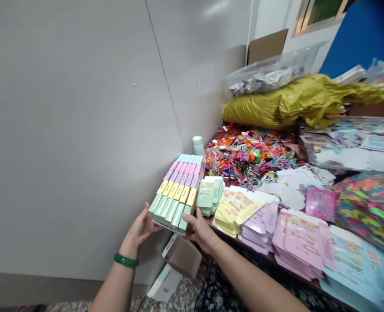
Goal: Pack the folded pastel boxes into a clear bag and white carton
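Between my two hands is a tray of small boxes (178, 189), packed in rows of green, yellow, purple, pink and blue. My left hand (145, 226) grips its near left corner, fingers partly under it. At the near right corner my right hand (196, 229) holds on, thumb on a green box and the other fingers mostly hidden. Flat green cartons (208, 196) lie on the table just right of the tray. Beyond them along the edge are stacks of yellow cartons (232, 208), purple cartons (258, 225), pink cartons (304, 242) and blue cartons (354, 264).
A pale bottle (198, 145) stands by the grey wall (81, 130). Colourful small trinkets (250, 151) are heaped behind the cartons, below a yellow sack (276, 104). A bag of bright bands (370, 208) lies at right. An open cardboard box (183, 256) is below my hands.
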`<state>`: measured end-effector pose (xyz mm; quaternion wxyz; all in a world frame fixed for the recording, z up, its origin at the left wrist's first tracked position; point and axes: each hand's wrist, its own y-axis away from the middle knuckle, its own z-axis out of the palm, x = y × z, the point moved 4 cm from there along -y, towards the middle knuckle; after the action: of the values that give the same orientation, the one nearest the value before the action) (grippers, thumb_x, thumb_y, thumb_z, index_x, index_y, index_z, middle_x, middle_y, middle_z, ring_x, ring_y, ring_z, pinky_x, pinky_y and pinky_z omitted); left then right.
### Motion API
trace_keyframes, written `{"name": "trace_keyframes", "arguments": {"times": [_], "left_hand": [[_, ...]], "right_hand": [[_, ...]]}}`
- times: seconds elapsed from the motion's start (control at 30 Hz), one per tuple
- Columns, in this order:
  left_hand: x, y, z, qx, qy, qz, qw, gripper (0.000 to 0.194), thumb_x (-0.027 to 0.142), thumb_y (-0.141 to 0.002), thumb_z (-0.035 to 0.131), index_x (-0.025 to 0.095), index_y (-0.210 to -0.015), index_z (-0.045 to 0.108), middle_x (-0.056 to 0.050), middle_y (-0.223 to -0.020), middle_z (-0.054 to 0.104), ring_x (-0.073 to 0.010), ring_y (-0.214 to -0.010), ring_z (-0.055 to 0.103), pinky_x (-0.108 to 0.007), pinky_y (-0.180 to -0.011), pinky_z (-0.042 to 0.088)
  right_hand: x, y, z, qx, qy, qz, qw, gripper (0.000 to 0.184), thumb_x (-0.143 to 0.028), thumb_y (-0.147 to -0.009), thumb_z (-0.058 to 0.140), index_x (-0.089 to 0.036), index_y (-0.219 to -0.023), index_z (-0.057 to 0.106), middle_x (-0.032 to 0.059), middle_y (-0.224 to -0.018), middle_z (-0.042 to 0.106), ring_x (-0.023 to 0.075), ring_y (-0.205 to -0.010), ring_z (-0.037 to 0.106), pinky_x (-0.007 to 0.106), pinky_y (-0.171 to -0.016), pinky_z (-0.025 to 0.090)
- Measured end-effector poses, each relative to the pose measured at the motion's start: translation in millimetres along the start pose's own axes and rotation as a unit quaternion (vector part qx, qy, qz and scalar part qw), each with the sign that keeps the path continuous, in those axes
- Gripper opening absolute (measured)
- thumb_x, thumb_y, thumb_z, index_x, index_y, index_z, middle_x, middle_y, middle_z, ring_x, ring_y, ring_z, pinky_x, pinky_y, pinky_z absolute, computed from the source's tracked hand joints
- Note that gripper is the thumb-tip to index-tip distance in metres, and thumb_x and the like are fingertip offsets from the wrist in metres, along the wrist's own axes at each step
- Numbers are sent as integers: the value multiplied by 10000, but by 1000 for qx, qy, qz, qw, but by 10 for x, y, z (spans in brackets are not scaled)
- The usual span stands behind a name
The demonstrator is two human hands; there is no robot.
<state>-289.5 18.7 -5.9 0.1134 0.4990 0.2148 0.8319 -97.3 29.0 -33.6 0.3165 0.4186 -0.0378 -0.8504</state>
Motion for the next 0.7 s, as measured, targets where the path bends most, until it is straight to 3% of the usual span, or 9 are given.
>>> {"name": "trace_keyframes", "arguments": {"times": [0.2, 0.3, 0.43, 0.57, 0.7], "left_hand": [[121, 31, -41, 0, -34, -34, 999, 578, 578, -822, 571, 129, -1183, 629, -206, -974, 738, -322, -820, 727, -406, -699, 563], [96, 56, -50, 1, -45, -34, 998, 498, 480, -788, 661, 116, -1128, 651, -197, -933, 745, -318, -791, 727, -407, -689, 565], [89, 149, -74, 15, -51, 12, 999, 416, 286, -738, 712, 155, -1129, 655, -150, -883, 756, -294, -739, 725, -391, -660, 575], [180, 277, -85, 36, -49, 71, 996, 495, 253, -681, 723, 201, -1166, 643, -145, -963, 750, -327, -817, 717, -374, -625, 581], [273, 337, -27, 58, -52, 99, 992, 559, 238, -625, 728, 205, -1175, 636, -137, -1020, 740, -378, -957, 684, -401, -670, 591]], "right_hand": [[57, -48, -4, -36, 0, 13, 999, 1022, -443, -641, 748, -399, -1445, 117, 56, -1232, 591, 200, -820, 642, 379, -677, 493], [148, -86, -45, -27, 13, 22, 999, 1148, -458, -608, 780, -389, -1473, 29, 61, -1207, 611, 210, -830, 650, 356, -656, 495], [229, -77, -7, -49, 0, 3, 999, 1225, -430, -591, 807, -369, -1489, -24, 68, -1219, 611, 247, -923, 652, 368, -679, 517], [189, -30, 100, -81, -21, -36, 996, 1287, -385, -550, 842, -330, -1499, -25, 68, -1227, 606, 285, -1076, 603, 390, -737, 531], [16, 42, 172, -86, -5, -66, 994, 1302, -404, -542, 846, -293, -1508, -21, 73, -1184, 619, 287, -1052, 610, 427, -792, 525]]}}
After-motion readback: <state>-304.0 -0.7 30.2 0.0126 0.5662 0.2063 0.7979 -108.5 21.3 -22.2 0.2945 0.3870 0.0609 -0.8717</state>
